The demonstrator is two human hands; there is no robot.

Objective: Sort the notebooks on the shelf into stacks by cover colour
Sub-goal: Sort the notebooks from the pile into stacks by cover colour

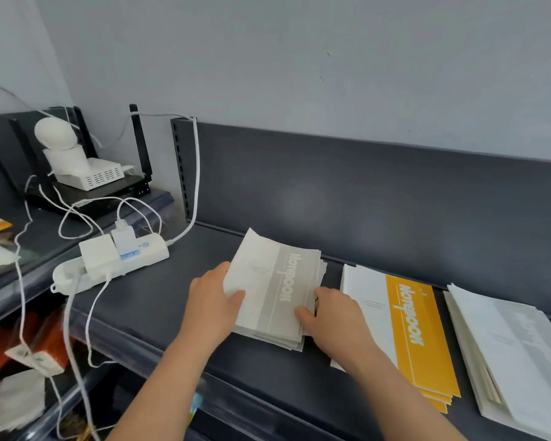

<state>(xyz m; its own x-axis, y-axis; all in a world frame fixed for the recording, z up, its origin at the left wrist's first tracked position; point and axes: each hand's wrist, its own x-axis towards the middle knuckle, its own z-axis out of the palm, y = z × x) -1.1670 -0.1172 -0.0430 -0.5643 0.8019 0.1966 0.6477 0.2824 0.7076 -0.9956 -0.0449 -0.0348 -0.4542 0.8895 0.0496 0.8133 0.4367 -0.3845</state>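
Observation:
A stack of grey-banded notebooks (274,281) lies on the dark shelf (159,300), its far end tilted up. My left hand (213,300) grips its left edge, thumb on the top cover. My right hand (331,316) holds the right edge, fingers curled on the cover. To the right sits a stack of yellow-banded notebooks (407,329), partly hidden by my right forearm. Further right lies a pale grey-white stack (509,354), cut off by the frame edge.
A white power strip (115,259) with plugs and several white cables lies at the shelf's left end. Behind it stand a black router (109,192) and white devices. A dark back panel (363,192) rises behind the shelf. Lower shelves hold orange items (23,342).

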